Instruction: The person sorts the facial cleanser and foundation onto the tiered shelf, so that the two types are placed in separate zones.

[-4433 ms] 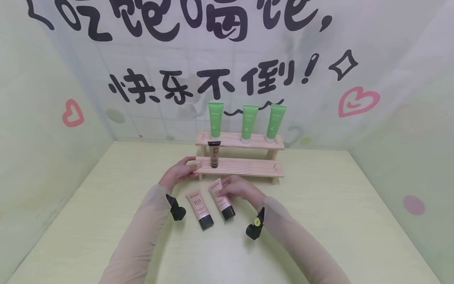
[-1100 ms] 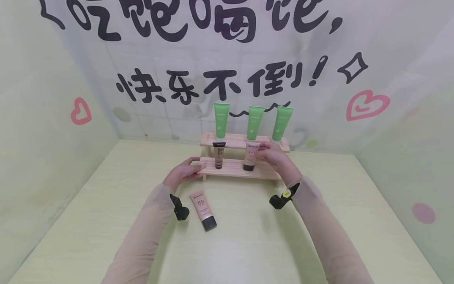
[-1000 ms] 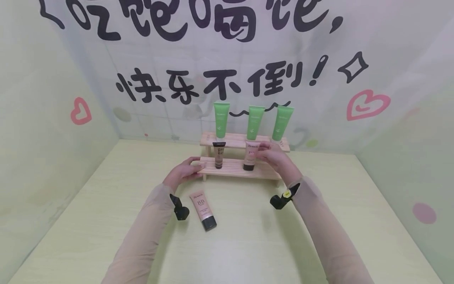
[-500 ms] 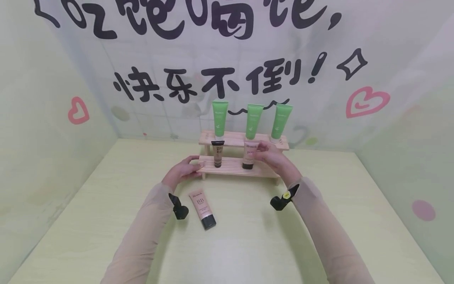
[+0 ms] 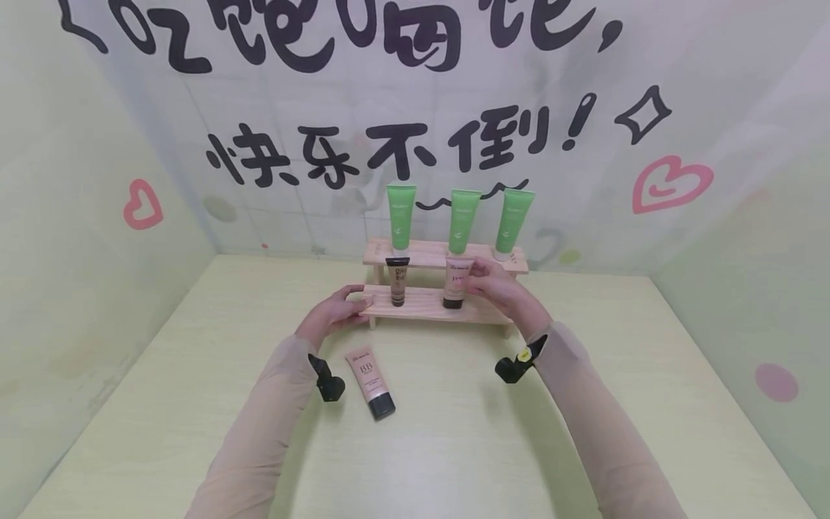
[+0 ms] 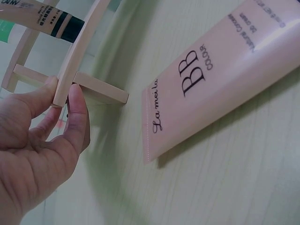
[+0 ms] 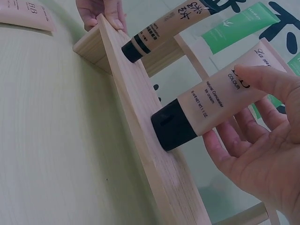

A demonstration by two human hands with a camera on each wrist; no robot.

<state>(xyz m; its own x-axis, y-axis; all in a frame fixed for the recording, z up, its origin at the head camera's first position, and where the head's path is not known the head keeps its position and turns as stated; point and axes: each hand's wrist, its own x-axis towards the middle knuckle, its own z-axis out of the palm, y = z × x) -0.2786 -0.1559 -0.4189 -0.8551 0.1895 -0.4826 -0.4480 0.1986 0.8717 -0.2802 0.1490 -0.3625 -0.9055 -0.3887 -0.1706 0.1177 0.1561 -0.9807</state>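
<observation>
My right hand (image 5: 498, 286) holds a pink BB cream tube (image 7: 213, 96) between thumb and fingers. The tube stands cap-down on the lower step of a two-tier wooden rack (image 5: 421, 305), its black cap right at the board. At the rack's left end my left hand (image 6: 44, 145) pinches the lower board, thumb on top and fingers beneath. A small brown tube with a black end (image 5: 398, 281) stands on the same step, left of the pink one. Another pink BB cream tube (image 5: 370, 382) lies on the table in front, its black cap towards me.
Three green tubes, the left one (image 5: 400, 218), the middle one (image 5: 463, 221) and the right one (image 5: 514, 221), stand upright on the upper step. Behind the rack rises a printed wall (image 5: 311, 223), and side walls flank the pale table (image 5: 616, 375).
Since the earliest frame, my right hand has brought one pink tube from the table up onto the lower step and stood it cap-down. Over the last second both hands stay nearly still.
</observation>
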